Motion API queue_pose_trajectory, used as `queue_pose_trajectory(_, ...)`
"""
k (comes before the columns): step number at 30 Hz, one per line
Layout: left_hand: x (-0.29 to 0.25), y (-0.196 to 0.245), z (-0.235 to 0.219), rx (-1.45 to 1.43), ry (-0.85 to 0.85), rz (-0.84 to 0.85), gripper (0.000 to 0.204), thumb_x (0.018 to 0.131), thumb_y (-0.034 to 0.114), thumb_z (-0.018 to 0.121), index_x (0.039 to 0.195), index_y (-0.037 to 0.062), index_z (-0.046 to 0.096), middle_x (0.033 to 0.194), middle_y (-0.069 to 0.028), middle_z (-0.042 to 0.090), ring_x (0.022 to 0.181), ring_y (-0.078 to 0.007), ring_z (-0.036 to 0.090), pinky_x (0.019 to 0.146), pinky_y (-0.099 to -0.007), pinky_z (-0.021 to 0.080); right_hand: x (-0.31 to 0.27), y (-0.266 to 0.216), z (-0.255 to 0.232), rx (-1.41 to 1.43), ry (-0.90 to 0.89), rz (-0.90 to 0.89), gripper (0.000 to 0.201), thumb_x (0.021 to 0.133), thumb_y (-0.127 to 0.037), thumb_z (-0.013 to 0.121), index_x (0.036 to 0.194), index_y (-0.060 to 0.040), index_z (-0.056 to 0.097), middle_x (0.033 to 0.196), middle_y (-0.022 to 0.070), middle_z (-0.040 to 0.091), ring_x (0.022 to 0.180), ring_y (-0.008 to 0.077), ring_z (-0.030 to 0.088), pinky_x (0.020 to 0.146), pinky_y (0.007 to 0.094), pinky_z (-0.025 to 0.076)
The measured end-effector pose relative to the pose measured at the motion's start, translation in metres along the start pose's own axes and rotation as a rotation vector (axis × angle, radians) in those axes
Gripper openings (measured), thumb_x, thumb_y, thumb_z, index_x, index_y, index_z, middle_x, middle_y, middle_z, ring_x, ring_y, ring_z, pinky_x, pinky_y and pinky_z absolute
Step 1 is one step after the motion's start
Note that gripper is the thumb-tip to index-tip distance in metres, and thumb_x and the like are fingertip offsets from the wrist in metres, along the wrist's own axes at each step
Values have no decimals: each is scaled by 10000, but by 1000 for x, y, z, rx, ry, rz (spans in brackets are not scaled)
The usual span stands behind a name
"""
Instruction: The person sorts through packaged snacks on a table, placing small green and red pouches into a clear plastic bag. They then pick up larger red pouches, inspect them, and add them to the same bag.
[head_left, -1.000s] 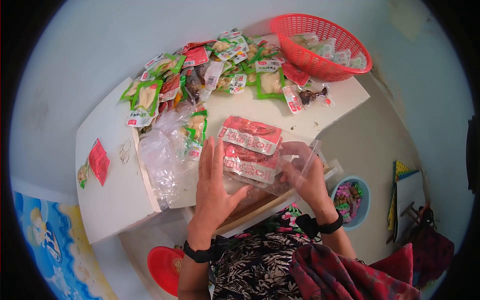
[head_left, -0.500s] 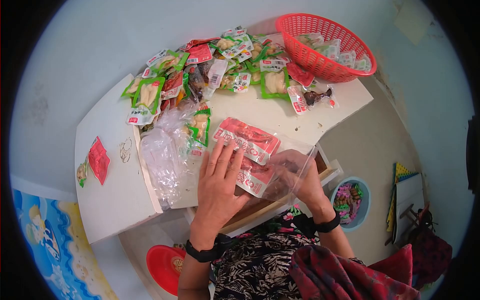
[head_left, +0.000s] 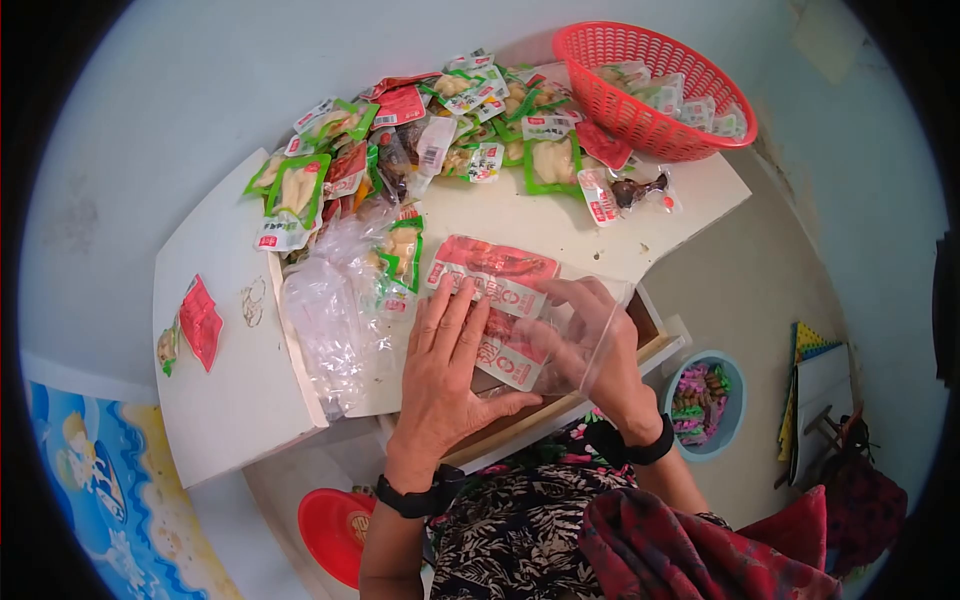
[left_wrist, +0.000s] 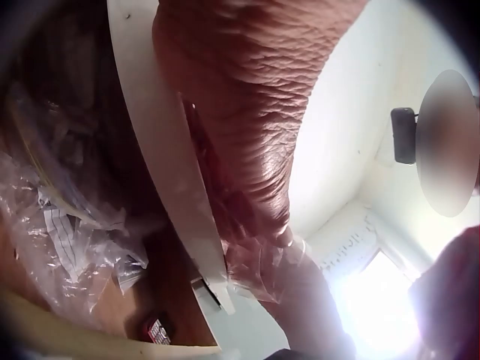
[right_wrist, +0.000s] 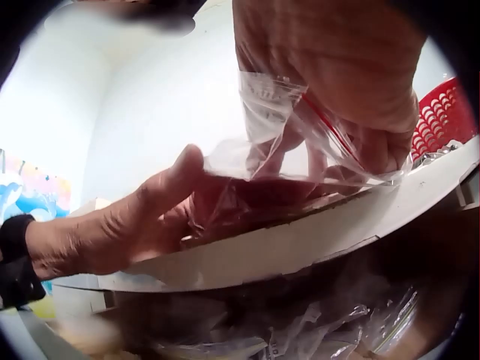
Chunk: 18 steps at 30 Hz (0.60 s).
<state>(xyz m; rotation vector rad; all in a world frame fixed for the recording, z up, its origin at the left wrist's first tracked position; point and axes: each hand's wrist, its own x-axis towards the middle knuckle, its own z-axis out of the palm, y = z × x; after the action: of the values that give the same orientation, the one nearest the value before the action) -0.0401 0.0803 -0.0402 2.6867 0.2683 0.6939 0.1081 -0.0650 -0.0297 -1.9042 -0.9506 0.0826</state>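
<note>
Two red-and-white food packets lie flat in a clear zip bag (right_wrist: 262, 112) at the table's front edge, the upper packet (head_left: 500, 262) overlapping the lower packet (head_left: 515, 365). My left hand (head_left: 440, 400) rests with extended fingers over the packets' left side, its thumb along the near edge. From the right, my right hand (head_left: 615, 365) reaches into the bag's mouth, forefinger and thumb spread over the packets' right ends. Clear film covers those fingers, and the right wrist view shows them pointing down inside the bag (right_wrist: 337, 131).
A crumpled heap of clear bags (head_left: 330, 320) lies left of the packets. Behind is a pile of assorted food packets (head_left: 295, 190), with a red basket (head_left: 655, 140) at the back right. An open drawer (head_left: 650, 345) juts out below; a blue basin (head_left: 735, 400) stands on the floor.
The left hand has moved from the packets' left edge onto them, and the packets have shifted slightly left and tilted. The right-hand fingers have straightened out and reach farther over the packets.
</note>
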Motion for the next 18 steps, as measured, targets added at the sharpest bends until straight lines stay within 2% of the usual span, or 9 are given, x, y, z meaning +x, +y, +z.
queue_pose_trajectory(2,0,-1,2,11,12,-3,1009,760,625,833,1440,-62,542,1600,-225,437,1524,-411,345,1236,-573,298,1,1,7,-108,53,-22,355,871,-244,812,1175,-86,720,971,141,689,765,340,695,673,423,552)
queue_pose_trajectory(5,0,-2,2,5,33,2,935,799,588,820,1423,-54,550,1597,-220,445,1523,-412,349,1233,-582,289,6,3,15,-134,93,51,279,869,-228,807,1094,-84,726,943,144,676,789,367,700,679,437,557)
queue_pose_trajectory(8,1,1,-1,10,39,-12,880,797,548,820,1406,-35,567,1568,-220,484,1502,-435,375,1235,-549,308,6,10,16,-162,74,20,239,880,-201,794,1077,-82,729,933,137,679,785,358,700,677,430,557)
queue_pose_trajectory(13,1,0,1,11,64,-20,865,778,543,826,1373,-36,582,1527,-216,519,1490,-429,393,1227,-563,306,5,9,9,-121,61,-33,145,892,-112,758,1028,-66,735,911,139,674,779,355,695,675,419,556)
queue_pose_trajectory(17,8,11,-1,87,43,-69,869,740,561,843,1322,-41,610,1488,-214,545,1484,-418,400,1220,-583,297,0,19,-2,-66,46,-127,152,891,-62,745,1042,-59,739,907,153,669,778,366,685,678,416,550)
queue_pose_trajectory(18,11,15,-3,140,29,-84,868,716,563,856,1295,-41,625,1468,-213,555,1486,-410,397,1218,-597,289,-1,21,-7,-47,35,-125,164,893,-20,721,1054,-45,737,883,135,657,745,291,685,650,361,530)
